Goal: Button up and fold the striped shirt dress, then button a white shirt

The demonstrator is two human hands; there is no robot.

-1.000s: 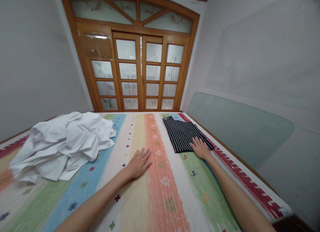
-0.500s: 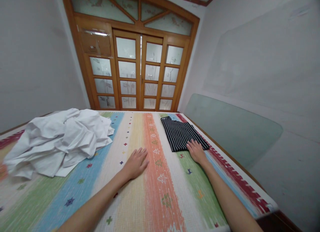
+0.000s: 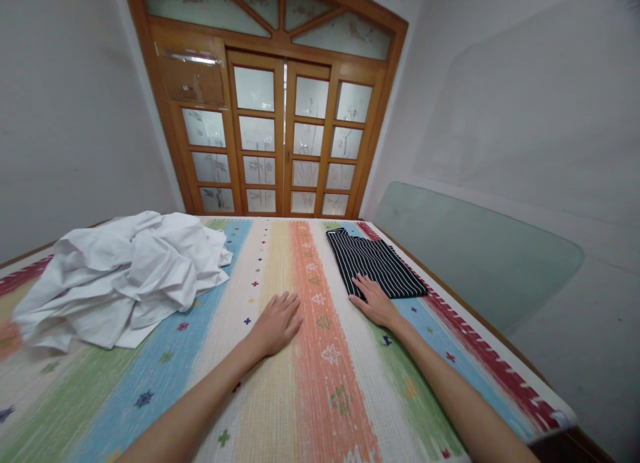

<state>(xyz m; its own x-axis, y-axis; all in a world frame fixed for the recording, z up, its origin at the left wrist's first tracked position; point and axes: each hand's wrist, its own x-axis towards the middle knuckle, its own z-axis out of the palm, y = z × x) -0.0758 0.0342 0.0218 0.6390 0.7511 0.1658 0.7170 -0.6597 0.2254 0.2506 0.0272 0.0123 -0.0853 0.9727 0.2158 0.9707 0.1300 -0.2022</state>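
Observation:
A folded black garment with white stripes (image 3: 383, 263) lies flat on the right part of the striped cloth (image 3: 270, 396). At its near edge rests my right hand (image 3: 374, 302), fingers spread over the fabric without gripping it. My left hand (image 3: 277, 323) lies palm down near the middle, on the yellow stripe beside the orange one, fingers stretched out and holding nothing. Farther left, a crumpled heap of white fabric (image 3: 135, 270) covers part of the blue and green stripes; its kind cannot be made out.
Wooden doors with glass panes (image 3: 283, 136) stand beyond the far edge. A pale green panel (image 3: 475, 250) runs along the white wall (image 3: 530, 116) on the right. The surface ends at the near right corner (image 3: 565, 416).
My right hand has slid left along the near edge of the striped garment. My left hand stays almost in place. The view has tilted slightly downward.

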